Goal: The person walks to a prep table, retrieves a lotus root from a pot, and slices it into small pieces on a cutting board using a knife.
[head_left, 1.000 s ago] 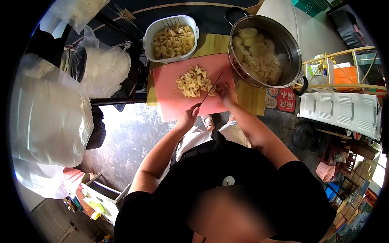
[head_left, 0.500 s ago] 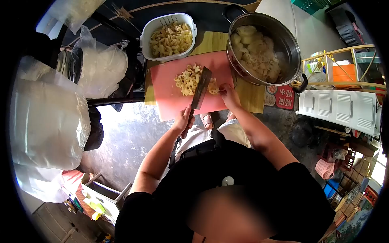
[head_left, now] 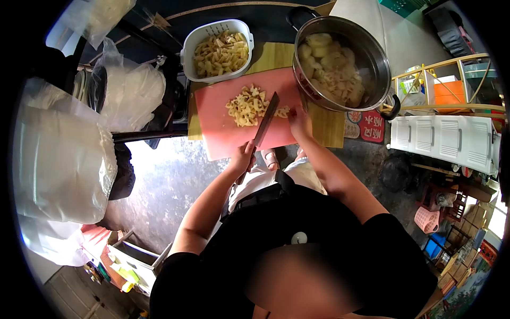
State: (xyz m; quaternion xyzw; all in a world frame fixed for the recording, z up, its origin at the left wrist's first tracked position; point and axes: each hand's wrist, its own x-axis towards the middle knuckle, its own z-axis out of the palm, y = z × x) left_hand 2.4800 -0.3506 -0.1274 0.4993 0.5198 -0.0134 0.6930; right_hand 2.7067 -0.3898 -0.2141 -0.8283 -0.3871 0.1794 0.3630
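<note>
Pink cutting board point(head_left: 215, 122): lies flat on the wooden table point(head_left: 332, 127), in front of me; its near edge projects past the table edge.
Chopped pieces point(head_left: 246, 110): pale yellow, irregular, heaped near the middle of the cutting board, to the left of the blade.
Small portion point(head_left: 282, 112): same pale colour, on the cutting board to the right of the blade, next to my right hand.
Knife point(head_left: 266, 119): dark, broad blade set diagonally over the cutting board, tip pointing away from me and to the right.
Left hand point(head_left: 243, 158): fingers closed around the knife handle, at the near edge of the cutting board.
Right hand point(head_left: 300, 125): over the right side of the cutting board, fingers beside the small portion; I cannot tell how wide they stand or whether they grip it.
White basket point(head_left: 218, 78): beyond the cutting board, to the left; slotted wall at the far side.
Basket contents point(head_left: 220, 54): cut pale strips and pieces.
Steel pot point(head_left: 377, 69): large, two dark handles, beyond my right hand.
Pot contents point(head_left: 330, 65): large pale pieces, apparently in liquid.
Red sign point(head_left: 373, 127): to the right of the table, below the pot.
</note>
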